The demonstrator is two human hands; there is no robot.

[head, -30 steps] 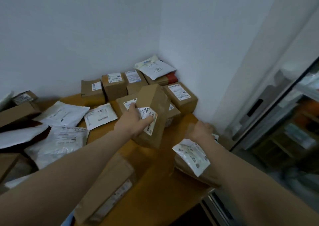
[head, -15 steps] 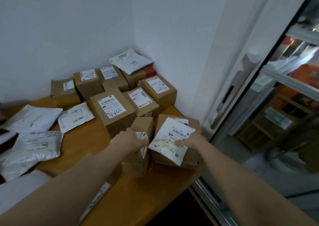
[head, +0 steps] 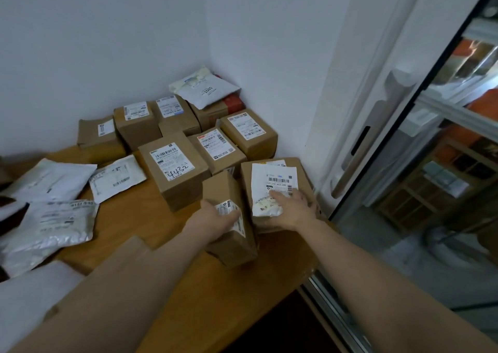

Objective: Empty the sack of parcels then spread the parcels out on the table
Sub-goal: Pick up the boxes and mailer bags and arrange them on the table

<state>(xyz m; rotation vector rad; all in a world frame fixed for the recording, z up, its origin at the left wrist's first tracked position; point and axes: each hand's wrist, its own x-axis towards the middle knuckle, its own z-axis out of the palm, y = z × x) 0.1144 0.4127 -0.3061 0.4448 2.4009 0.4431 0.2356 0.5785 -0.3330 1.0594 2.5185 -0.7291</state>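
My left hand [head: 215, 222] grips a narrow brown box [head: 229, 223] that stands on the wooden table [head: 172, 272] near its right edge. My right hand [head: 289, 208] lies on a flat brown parcel [head: 275, 188] with a loose white label, just right of that box, its fingers spread over the label. Behind them stand several brown boxes, one marked 4432 [head: 173, 169]. No sack is in view.
Grey and white mailer bags [head: 48, 223] lie on the table's left side. A white mailer [head: 207, 90] tops a box in the far corner. Walls close the back and right; a glass door [head: 404, 164] stands to the right past the table edge.
The narrow box has come down from the air onto the table beside the flat parcel. My right hand has slid the flat parcel up onto the table next to it.
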